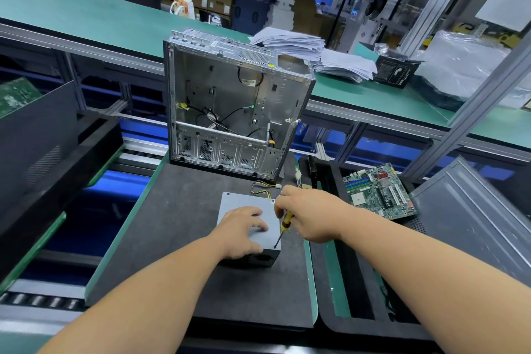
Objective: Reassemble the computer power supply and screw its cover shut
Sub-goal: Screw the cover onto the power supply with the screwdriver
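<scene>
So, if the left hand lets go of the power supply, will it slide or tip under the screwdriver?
The power supply is a low, flat-sided box, so it is unlikely to tip. The screwdriver presses near one corner, so it may turn slightly. The dark mat looks matte, probably limiting sliding.

Bright, even light — edges fisheye-bent

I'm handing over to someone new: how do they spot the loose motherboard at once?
Start at the open metal computer case standing on the black mat. Look right, past the right hand holding the screwdriver, to the black tray. The motherboard lies there, the only green board with slots.
</scene>
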